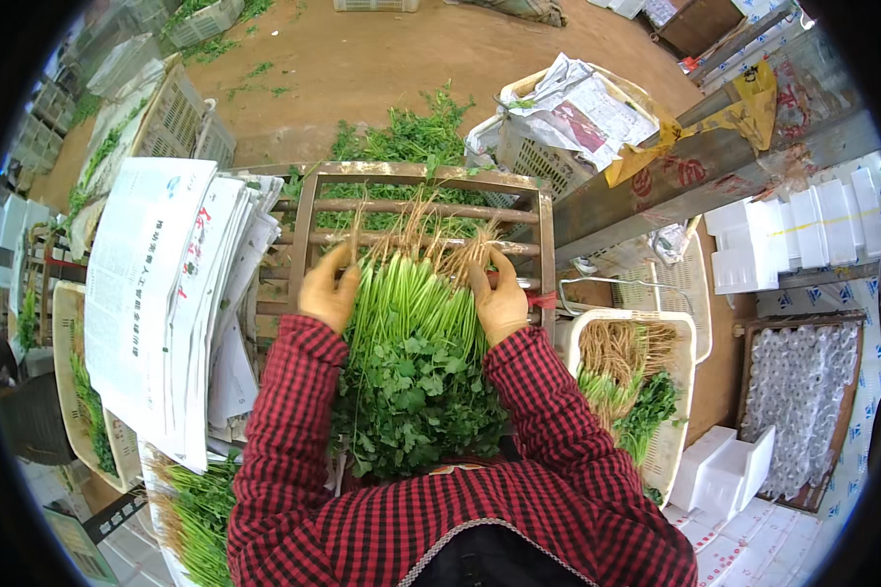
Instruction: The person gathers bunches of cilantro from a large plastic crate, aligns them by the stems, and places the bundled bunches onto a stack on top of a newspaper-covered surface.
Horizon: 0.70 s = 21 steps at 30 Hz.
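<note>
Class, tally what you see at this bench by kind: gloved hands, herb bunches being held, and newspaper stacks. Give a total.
Yellow-gloved hands: 2, left and right
Green leafy herb bunch with pale roots: 1
Stack of white newspapers: 1
Total: 4

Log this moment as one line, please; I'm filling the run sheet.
left hand: gripping herb bunch | right hand: gripping herb bunch | bunch: roots away, on metal rack | beside: newspaper stack, white basket

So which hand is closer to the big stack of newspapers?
The left hand. It presses the left side of the bunch of greens, just beside the newspapers. The right hand is on the bunch's far side, nearer the white basket.
</note>
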Tool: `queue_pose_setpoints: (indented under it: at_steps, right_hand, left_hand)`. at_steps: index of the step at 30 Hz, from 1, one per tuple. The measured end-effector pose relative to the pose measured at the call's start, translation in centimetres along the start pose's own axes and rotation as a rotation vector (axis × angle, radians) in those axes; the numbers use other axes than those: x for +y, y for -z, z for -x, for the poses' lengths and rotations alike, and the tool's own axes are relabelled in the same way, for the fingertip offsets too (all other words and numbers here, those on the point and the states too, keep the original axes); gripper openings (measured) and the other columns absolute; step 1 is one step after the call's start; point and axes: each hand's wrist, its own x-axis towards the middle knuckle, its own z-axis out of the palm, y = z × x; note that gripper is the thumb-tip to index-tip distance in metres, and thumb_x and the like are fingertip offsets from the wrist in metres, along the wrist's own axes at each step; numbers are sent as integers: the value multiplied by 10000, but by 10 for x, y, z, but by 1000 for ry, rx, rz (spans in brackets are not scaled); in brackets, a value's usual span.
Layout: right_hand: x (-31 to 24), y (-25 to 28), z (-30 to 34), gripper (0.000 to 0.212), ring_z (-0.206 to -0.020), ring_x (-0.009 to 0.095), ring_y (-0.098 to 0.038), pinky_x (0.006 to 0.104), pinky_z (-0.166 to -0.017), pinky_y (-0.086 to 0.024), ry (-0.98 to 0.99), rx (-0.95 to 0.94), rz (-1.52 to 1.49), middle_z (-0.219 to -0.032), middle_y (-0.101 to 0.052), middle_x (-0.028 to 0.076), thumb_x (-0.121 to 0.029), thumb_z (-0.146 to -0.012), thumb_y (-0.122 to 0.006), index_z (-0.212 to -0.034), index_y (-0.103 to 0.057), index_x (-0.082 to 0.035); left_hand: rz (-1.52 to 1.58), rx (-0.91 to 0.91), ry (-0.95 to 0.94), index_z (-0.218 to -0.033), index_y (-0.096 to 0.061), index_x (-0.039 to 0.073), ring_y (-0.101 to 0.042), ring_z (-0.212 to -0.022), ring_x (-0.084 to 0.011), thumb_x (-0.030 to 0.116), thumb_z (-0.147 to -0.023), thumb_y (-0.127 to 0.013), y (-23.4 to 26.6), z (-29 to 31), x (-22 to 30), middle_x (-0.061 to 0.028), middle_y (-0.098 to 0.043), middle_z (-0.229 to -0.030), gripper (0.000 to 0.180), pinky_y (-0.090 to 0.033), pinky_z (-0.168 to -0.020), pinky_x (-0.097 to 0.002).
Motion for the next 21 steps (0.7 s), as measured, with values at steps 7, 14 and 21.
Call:
queue_pose_setpoints:
  at_steps: [7,14,21]
  right_hand:
    - [-9,-24,-40,1040,-1302,423,-580,454,-1071,-482,204,-222,-24,-1427,-580,269,-830,-901,-478,-1558,-375,-30]
    - [-67,-30,-62,726,-1230,340,-638,410,-1059,-480,-5,-451,142,-1330,-667,188,-596,-947,-629,-1407,-554,-40]
    - [3,-43,-62,428,-1181,263,-660,355,-1015,-502,304,-411,-227,-1293,-688,157,-195,-1001,-664,-1378,-573,-14]
  left_hand:
    - [107,-129,-46,-1420,-604,94,-570,-1318,-307,191,-972,-703,-31,16,21,-163,-613,-1412,470,-465,-1113,-422]
    - [8,-121,-74,-1424,-596,123,-573,-1301,-312,175,-954,-728,-31,19,30,-124,-602,-1417,491,-491,-1100,-434]
    - [557,-163,94,-1417,-588,34,-602,-1271,-254,-39,-943,-684,-42,10,8,-152,-622,-1402,488,-510,-1096,-379]
